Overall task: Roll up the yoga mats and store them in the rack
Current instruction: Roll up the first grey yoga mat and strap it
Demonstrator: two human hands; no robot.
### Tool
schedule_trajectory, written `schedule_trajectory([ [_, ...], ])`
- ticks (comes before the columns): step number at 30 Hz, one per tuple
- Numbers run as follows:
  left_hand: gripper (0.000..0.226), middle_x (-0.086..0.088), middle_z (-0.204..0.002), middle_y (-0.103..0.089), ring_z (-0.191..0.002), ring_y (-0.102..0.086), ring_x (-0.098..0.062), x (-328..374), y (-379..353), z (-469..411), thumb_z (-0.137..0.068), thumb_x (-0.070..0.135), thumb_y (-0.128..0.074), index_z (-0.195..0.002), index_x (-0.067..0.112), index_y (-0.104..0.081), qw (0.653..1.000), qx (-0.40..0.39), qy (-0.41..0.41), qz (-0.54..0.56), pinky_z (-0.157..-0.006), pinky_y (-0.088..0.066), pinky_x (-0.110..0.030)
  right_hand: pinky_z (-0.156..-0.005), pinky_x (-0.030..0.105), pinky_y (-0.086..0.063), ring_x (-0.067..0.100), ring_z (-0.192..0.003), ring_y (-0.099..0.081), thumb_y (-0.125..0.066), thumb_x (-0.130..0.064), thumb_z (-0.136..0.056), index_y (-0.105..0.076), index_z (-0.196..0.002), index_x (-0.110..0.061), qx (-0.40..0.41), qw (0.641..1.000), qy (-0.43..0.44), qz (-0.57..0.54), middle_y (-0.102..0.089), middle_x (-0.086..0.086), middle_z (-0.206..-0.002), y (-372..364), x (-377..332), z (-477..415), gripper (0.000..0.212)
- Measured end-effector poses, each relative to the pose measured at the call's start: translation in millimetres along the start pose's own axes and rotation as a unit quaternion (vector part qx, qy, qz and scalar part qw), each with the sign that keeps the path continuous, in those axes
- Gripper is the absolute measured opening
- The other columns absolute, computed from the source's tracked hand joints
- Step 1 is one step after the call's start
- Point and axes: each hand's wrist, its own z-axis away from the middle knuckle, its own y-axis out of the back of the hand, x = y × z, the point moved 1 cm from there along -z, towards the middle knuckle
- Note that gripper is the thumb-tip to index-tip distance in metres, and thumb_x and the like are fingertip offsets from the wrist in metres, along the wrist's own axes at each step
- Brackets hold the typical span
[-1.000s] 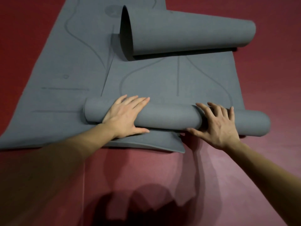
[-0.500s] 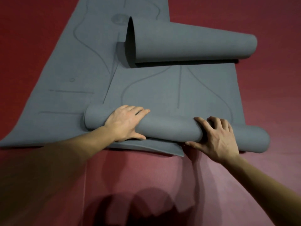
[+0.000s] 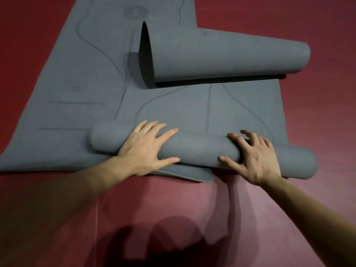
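Note:
A grey yoga mat (image 3: 192, 110) lies on the red floor, its near end wound into a roll (image 3: 200, 149) and its far end curled up into a loose curl (image 3: 221, 56). My left hand (image 3: 146, 149) presses on the left part of the roll, fingers spread and fairly straight. My right hand (image 3: 252, 157) presses on the right part, fingers spread over the top, thumb on the near side. A second grey mat (image 3: 63, 105) lies flat underneath, angled to the left.
Red floor (image 3: 173, 209) surrounds the mats on all sides. A corner of the lower mat (image 3: 200, 174) sticks out under the roll between my hands. No rack is in view.
Both hands have pushed the roll a little farther away, and it has grown slightly thicker. The flat stretch between the roll and the far curl is shorter.

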Motion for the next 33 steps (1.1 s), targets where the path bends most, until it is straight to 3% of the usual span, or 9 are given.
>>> schedule_trajectory([
  [4,0.093,0.002,-0.145,-0.055,-0.133,-0.051,-0.024,-6,5,-29,-0.079,0.093,-0.018,-0.152,0.039,-0.038,0.997,-0.064,0.039,-0.009,-0.115,-0.033,-0.043,-0.12,0.06,-0.024,0.037,-0.14,-0.045,-0.045,-0.082,-0.087,-0.056,-0.143,-0.03,0.044,0.998,0.018,-0.038,-0.047,0.017,-0.148,0,-6,3,0.077],
  [7,0.094,0.005,-0.143,-0.057,-0.131,-0.053,-0.022,-12,6,-40,-0.078,0.094,-0.021,-0.15,0.038,-0.04,0.996,-0.075,0.035,-0.014,-0.113,-0.035,-0.041,-0.122,0.06,-0.019,0.039,-0.144,-0.04,-0.043,-0.084,-0.085,-0.049,-0.151,-0.027,0.041,0.999,0.022,-0.01,-0.046,0.016,-0.152,-10,-13,16,0.087],
  [12,0.077,-0.007,-0.143,-0.058,-0.135,-0.052,-0.03,5,-6,-27,-0.089,0.076,-0.038,-0.143,0.024,-0.056,0.997,0.07,0.027,0.0,-0.118,-0.031,-0.057,-0.12,0.059,-0.023,0.036,-0.139,-0.044,-0.038,-0.092,-0.081,-0.048,-0.15,-0.032,0.023,1.0,-0.004,0.01,-0.052,0.011,-0.146,-10,-9,-2,0.092],
  [17,0.104,-0.007,-0.165,-0.031,-0.153,-0.025,-0.036,5,-8,-31,-0.079,0.091,-0.03,-0.162,0.03,-0.018,0.997,-0.021,0.02,-0.071,-0.121,-0.014,-0.066,-0.121,0.063,-0.019,0.033,-0.141,-0.041,-0.024,-0.097,-0.08,-0.043,-0.149,-0.04,-0.007,0.999,-0.033,0.006,-0.053,0.009,-0.146,-3,-2,-36,0.092],
  [21,0.116,-0.01,-0.166,-0.022,-0.152,-0.021,-0.036,0,-3,-47,-0.075,0.091,-0.043,-0.162,0.03,0.002,0.99,-0.078,0.025,-0.115,-0.123,-0.011,-0.062,-0.121,0.063,-0.011,0.037,-0.145,-0.034,-0.027,-0.097,-0.077,-0.033,-0.153,-0.047,-0.022,0.998,-0.06,-0.009,-0.044,0.016,-0.153,1,-2,-38,0.092],
  [25,0.105,-0.017,-0.15,-0.043,-0.135,-0.045,-0.037,-1,3,-57,-0.082,0.083,-0.05,-0.161,0.024,-0.015,0.99,-0.082,-0.005,-0.118,-0.121,-0.024,-0.055,-0.116,0.056,-0.028,0.036,-0.129,-0.048,-0.024,-0.102,-0.074,-0.038,-0.147,-0.047,-0.042,0.998,-0.047,0.0,-0.057,0.012,-0.139,5,-1,-40,0.093],
  [28,0.099,-0.019,-0.134,-0.057,-0.119,-0.059,-0.037,-2,5,-53,-0.08,0.08,-0.057,-0.155,0.019,-0.035,0.99,-0.072,-0.039,-0.114,-0.11,-0.04,-0.051,-0.114,0.054,-0.031,0.032,-0.13,-0.049,-0.024,-0.1,-0.077,-0.038,-0.148,-0.046,-0.048,0.998,-0.039,0.001,-0.058,0.009,-0.138,9,2,-31,0.091],
  [33,0.099,-0.013,-0.118,-0.067,-0.098,-0.069,-0.033,4,10,-28,-0.075,0.089,-0.035,-0.147,0.021,-0.045,0.989,-0.094,-0.065,-0.091,-0.084,-0.057,-0.043,-0.115,0.058,-0.033,0.033,-0.13,-0.053,-0.031,-0.088,-0.087,-0.048,-0.149,-0.037,-0.014,1.0,-0.017,-0.018,-0.058,0.01,-0.137,12,-9,16,0.082],
])
